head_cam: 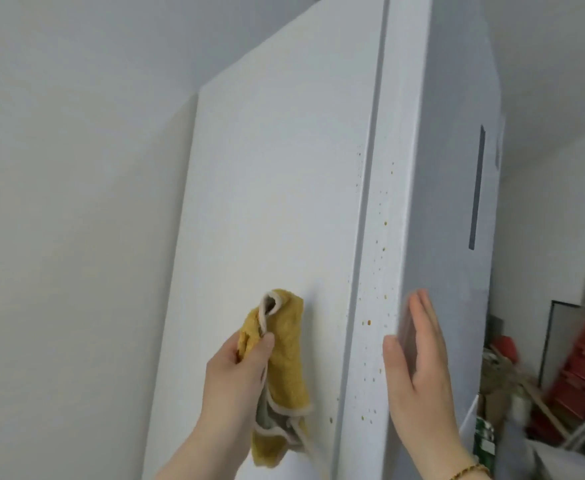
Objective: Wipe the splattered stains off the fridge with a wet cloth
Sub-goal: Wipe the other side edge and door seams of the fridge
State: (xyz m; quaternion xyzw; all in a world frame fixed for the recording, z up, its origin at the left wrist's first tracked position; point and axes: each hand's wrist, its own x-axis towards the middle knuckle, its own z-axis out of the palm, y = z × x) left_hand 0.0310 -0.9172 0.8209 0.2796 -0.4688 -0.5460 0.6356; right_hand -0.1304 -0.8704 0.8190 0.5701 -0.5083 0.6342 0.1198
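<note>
A tall white fridge [277,174] fills the middle of the view, seen from its side panel. Small orange-brown splatter stains [381,271] dot the edge strip of the door and the panel next to the seam. My left hand [239,372] grips a yellow cloth [284,358] with pale piping, held against the side panel left of the stains. My right hand [419,368] lies flat with fingers straight on the front corner of the door, thumb on the stained strip.
A plain white wall [69,202] stands close on the left. A dark vertical handle recess [477,188] runs down the fridge front. Red crates [582,365], a framed board and clutter sit at the lower right.
</note>
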